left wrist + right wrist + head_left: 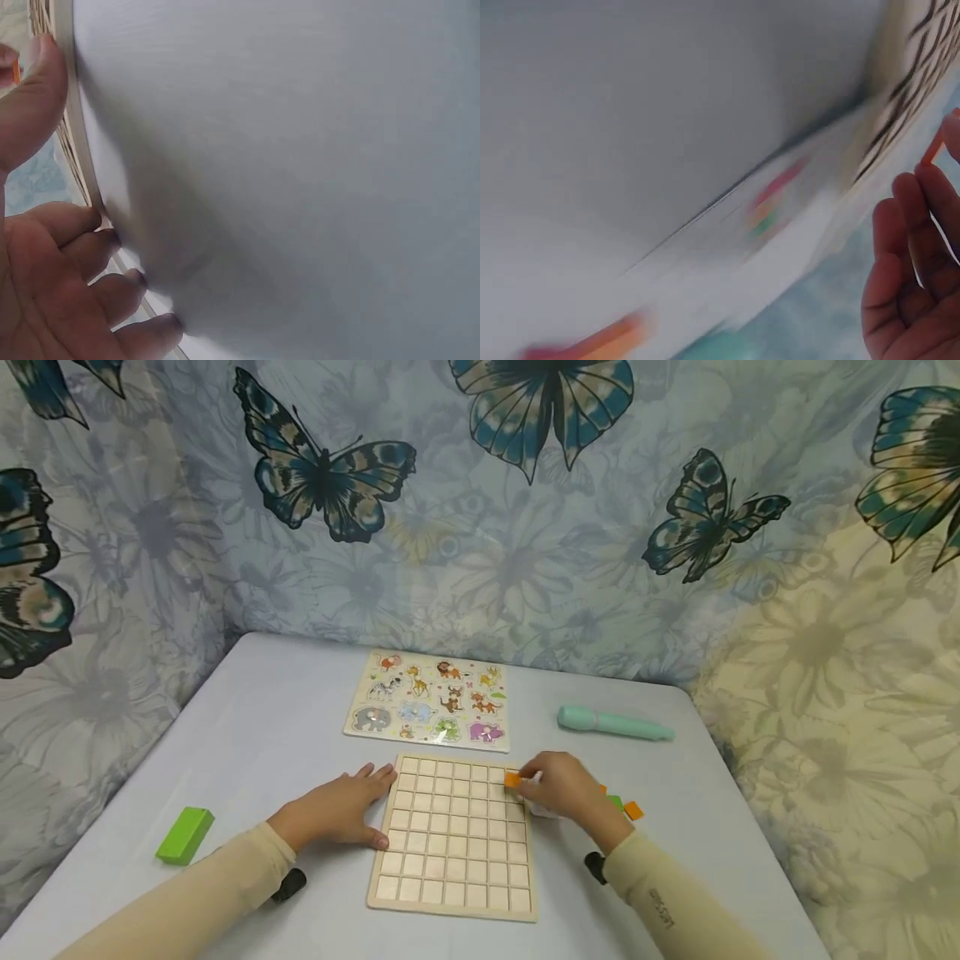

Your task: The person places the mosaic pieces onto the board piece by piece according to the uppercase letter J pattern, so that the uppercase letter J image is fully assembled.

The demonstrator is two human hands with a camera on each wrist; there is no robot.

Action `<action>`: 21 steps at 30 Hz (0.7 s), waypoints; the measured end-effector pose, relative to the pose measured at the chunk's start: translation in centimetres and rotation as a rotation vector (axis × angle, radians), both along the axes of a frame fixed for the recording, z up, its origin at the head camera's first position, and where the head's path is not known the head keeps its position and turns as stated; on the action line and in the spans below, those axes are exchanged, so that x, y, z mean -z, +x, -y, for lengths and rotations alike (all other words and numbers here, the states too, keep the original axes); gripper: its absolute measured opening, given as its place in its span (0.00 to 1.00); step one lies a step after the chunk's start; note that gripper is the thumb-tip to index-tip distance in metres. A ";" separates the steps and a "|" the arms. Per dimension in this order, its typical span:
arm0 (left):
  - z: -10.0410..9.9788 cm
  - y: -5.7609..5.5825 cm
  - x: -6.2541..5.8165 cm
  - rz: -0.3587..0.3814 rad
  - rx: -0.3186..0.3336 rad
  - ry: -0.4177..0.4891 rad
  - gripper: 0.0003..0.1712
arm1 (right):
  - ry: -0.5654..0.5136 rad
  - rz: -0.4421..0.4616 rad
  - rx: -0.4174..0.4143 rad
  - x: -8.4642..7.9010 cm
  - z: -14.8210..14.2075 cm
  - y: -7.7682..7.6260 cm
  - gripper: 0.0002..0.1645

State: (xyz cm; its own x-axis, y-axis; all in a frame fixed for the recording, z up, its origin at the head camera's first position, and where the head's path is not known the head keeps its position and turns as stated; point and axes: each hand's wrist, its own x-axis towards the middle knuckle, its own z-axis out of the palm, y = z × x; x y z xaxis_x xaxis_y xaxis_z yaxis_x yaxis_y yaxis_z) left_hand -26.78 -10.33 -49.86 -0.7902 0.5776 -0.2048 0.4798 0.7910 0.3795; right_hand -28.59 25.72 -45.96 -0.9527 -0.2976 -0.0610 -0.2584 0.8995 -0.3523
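Observation:
A square wooden grid board [454, 843] with rows of shallow cells lies in front of the person. The left hand [341, 810] rests along its left edge, fingers spread and thumb touching the frame; in the left wrist view the fingertips [157, 330] reach down by that edge. Between thumb and fingers, the right hand [562, 785] pinches a small orange square tile [513, 780] at the board's far right corner. The same tile [933, 147] shows edge-on in the right wrist view. Beside the board, partly hidden under the right hand, is a white piece [543, 811].
Loose orange [633, 811] and green tiles [616, 802] lie right of the right hand. Behind the board sits an animal puzzle [427, 700], with a mint-green pen-shaped object [615, 723] to its right. A green block [185, 836] stands at the left.

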 end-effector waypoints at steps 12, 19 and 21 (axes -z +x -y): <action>-0.2 0.3 0.0 0.023 -0.042 0.012 0.62 | 0.030 0.059 -0.233 0.9 9.3 -2.1 0.05; 0.0 0.0 0.1 0.024 -0.043 0.023 0.63 | 0.070 0.057 -0.264 1.2 9.9 -2.4 0.10; -0.1 0.0 0.2 0.022 -0.045 0.020 0.63 | 0.072 0.040 -0.277 1.2 10.0 -2.4 0.11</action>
State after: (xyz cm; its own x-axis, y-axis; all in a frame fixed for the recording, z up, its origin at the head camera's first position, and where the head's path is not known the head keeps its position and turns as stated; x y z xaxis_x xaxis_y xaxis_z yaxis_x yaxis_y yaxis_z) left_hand -26.79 -10.26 -50.10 -0.8107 0.5460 -0.2113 0.4356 0.8037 0.4054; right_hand -30.96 15.73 -47.16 -0.8320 -0.5399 -0.1273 -0.4851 0.8195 -0.3051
